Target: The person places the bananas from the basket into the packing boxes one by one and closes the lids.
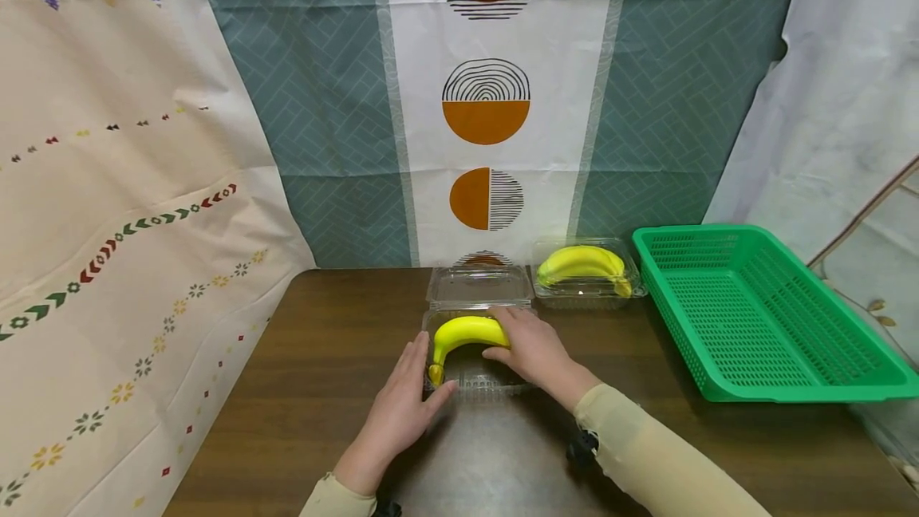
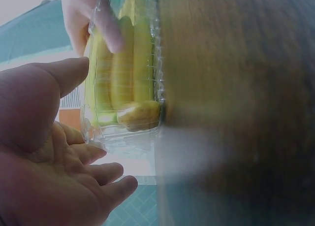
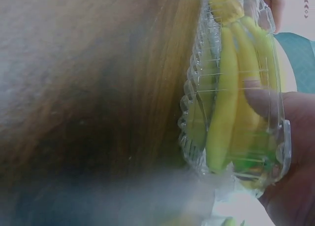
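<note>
A yellow bunch of bananas (image 1: 468, 331) lies in a clear plastic clamshell box (image 1: 477, 381), its lid (image 1: 479, 286) folded back toward the wall. My right hand (image 1: 534, 349) grips the bunch's right end, the thumb reaching down inside the box in the right wrist view. Beside the box's left end is my left hand (image 1: 402, 405), fingers extended and thumb spread; whether it touches the wall of the box I cannot tell. Through the clear side, the left wrist view shows several bananas (image 2: 123, 73) and their brown stem end.
Behind and to the right, another clear box (image 1: 585, 297) holds bananas (image 1: 581, 263). A green plastic basket (image 1: 718, 381) stands at the right of the brown wooden table (image 1: 301, 389). Patterned cloths (image 1: 330, 126) hang behind and at the sides.
</note>
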`<state>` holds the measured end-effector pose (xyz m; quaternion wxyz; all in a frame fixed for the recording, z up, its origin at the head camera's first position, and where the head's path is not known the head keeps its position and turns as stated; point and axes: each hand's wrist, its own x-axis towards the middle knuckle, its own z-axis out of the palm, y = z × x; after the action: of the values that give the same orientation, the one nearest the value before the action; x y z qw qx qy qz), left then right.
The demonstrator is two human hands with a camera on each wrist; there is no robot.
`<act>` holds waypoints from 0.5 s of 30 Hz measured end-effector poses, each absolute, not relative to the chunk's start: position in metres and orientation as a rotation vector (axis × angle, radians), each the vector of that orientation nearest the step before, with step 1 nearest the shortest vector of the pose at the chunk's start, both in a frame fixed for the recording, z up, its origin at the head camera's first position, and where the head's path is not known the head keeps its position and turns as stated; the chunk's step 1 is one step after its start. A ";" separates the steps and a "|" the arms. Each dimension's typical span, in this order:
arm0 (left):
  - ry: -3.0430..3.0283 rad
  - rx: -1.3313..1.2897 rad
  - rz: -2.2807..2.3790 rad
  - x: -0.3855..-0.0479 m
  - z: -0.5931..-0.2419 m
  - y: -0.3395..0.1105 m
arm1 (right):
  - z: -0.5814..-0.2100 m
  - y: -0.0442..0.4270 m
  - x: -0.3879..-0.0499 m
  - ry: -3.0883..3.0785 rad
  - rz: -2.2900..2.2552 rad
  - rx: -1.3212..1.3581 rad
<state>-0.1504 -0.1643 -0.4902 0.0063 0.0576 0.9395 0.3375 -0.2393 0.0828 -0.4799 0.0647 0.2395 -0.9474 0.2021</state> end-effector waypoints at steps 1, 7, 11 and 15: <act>2.940 0.177 1.054 -0.150 -0.490 -0.164 | -0.480 0.084 -0.238 -2.852 0.628 0.725; 2.951 0.169 1.051 -0.150 -0.491 -0.164 | -0.477 0.093 -0.231 -2.787 0.657 0.736; 2.974 0.199 1.040 -0.149 -0.492 -0.165 | -0.478 0.099 -0.228 -2.752 0.685 0.718; 2.980 0.209 1.036 -0.149 -0.492 -0.166 | -0.480 0.104 -0.225 -2.735 0.715 0.663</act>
<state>-0.1495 -0.1655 -0.4921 -0.0102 0.0660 0.9424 0.3277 -0.2254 0.1037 -0.4800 0.1188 0.2267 -0.9352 0.2446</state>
